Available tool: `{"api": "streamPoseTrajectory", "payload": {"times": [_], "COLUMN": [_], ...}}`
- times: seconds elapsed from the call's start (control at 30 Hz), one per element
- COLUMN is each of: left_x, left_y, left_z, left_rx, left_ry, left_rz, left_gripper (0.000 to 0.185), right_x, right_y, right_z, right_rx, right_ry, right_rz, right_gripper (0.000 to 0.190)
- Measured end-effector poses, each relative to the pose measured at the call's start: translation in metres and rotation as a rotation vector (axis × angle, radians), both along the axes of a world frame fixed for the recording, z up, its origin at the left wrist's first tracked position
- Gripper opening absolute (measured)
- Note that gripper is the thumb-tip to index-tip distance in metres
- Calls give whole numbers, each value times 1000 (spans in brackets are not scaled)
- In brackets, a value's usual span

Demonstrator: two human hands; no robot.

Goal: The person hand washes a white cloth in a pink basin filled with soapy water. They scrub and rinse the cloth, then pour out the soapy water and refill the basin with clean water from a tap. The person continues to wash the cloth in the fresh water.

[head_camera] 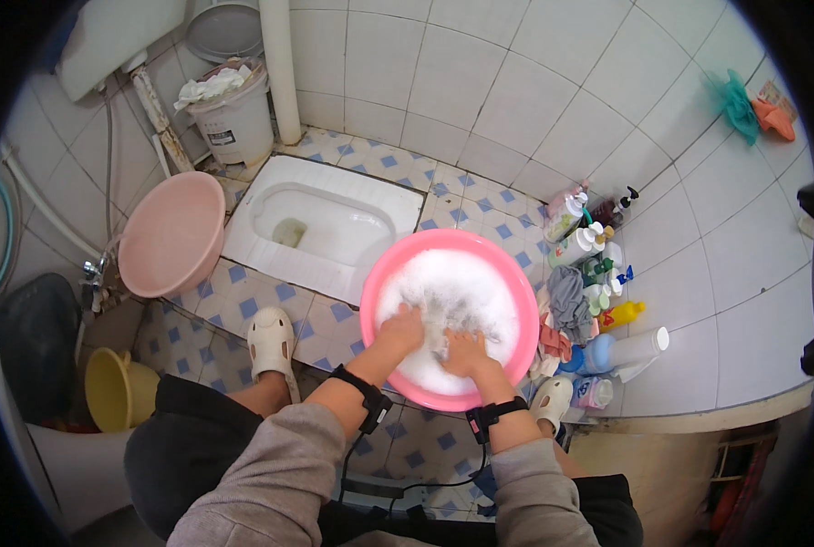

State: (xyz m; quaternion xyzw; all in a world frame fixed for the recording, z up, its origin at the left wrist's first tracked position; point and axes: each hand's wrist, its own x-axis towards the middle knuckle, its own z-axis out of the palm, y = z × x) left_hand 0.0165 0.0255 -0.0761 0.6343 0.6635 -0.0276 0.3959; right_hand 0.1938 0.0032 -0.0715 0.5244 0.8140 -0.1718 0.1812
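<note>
A pink plastic basin (pixel 450 238) stands on the floor before me, filled with white soap foam (pixel 441 270). Greyish patches show through the suds near the middle; whether they are wet cloth or water, I cannot tell. My left hand (pixel 403 329) reaches into the foam on the left, its fingers partly sunk and hidden. Close by, my right hand (pixel 464 350) lies palm down at the foam's surface with its fingers apart. Anything under either hand is covered by suds. Black straps with small devices sit around both forearms.
Behind the basin is a white squat toilet (pixel 352 254). A pale pink basin (pixel 171 232), a yellow bucket (pixel 109 390) and a lidless waste bin (pixel 232 126) stand leftward. Along the right wall are several bottles (pixel 571 246) and crumpled cloths (pixel 571 301). The tiled floor has a step edge.
</note>
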Motion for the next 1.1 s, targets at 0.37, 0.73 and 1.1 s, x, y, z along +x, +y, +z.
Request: {"api": "streamPoseTrajectory", "payload": {"times": [0.37,0.73,1.1], "left_x": [-9,-26,3], "left_y": [17,27,20], "left_z": [77,78,45], "left_rx": [381,254,-12], "left_ry": [-609,-551,-815], "left_rz": [-194,-111,343], "left_gripper": [37,37,58], "right_x": [53,11,24], "right_y": [44,16,30], "right_z": [109,63,110], "right_rx": [11,12,249], "right_ry": [1164,-31,855], "right_rz": [-454,-219,-347], "right_gripper": [46,26,33]}}
